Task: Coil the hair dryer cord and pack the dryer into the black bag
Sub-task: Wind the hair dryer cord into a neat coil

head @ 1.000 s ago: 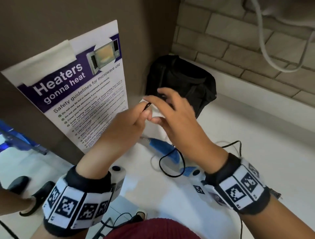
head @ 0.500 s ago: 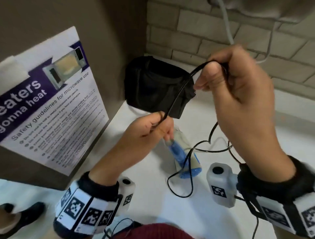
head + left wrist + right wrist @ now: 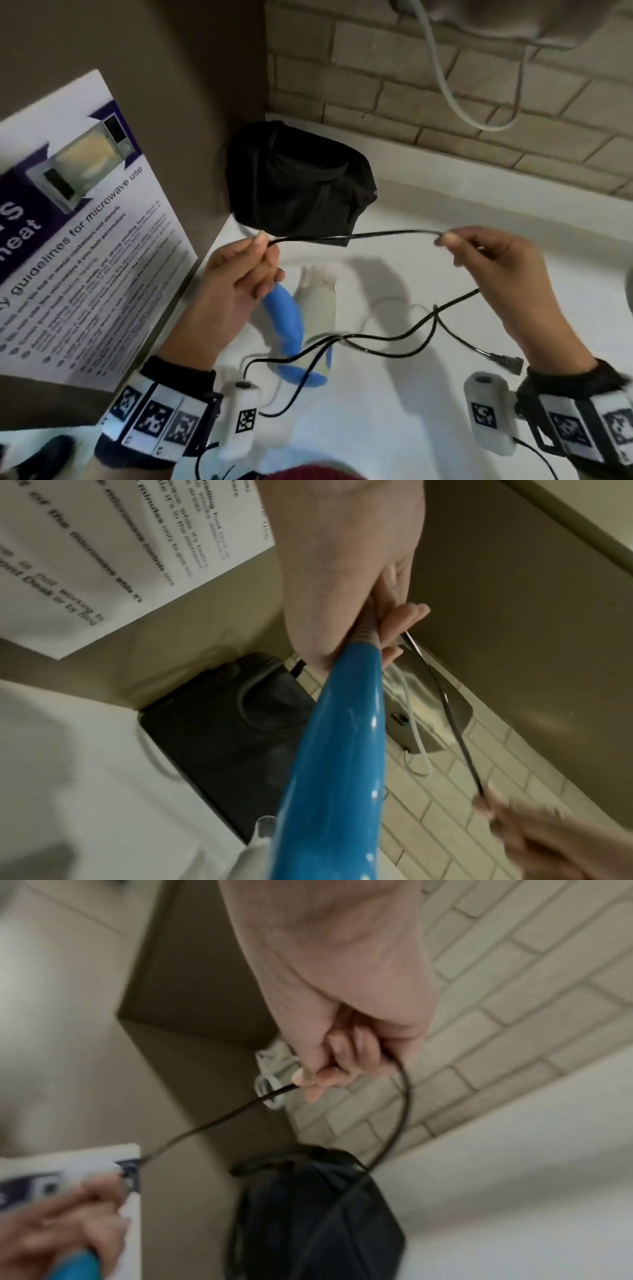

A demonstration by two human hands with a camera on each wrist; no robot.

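My left hand (image 3: 239, 284) grips the top of the blue handle of the blue and white hair dryer (image 3: 301, 329), where the black cord (image 3: 356, 235) leaves it; the handle (image 3: 335, 737) runs down from my fist. My right hand (image 3: 486, 267) pinches the cord about an arm's width to the right, so a straight stretch spans the two hands. The cord's remainder (image 3: 404, 329) loops loosely over the white counter (image 3: 376, 428), ending in the plug (image 3: 507, 361) by my right wrist. The black bag (image 3: 301, 181) stands in the back corner, beyond my hands.
A microwave safety poster (image 3: 78, 240) hangs on the brown panel at the left. A brick wall (image 3: 445, 85) runs behind the counter, with a grey cable (image 3: 442, 78) looping down from a fixture above.
My hands were together in front of the bag, then my right hand rose with the cord. It is now lower and further right, and the cord is stretched out flat between the hands.
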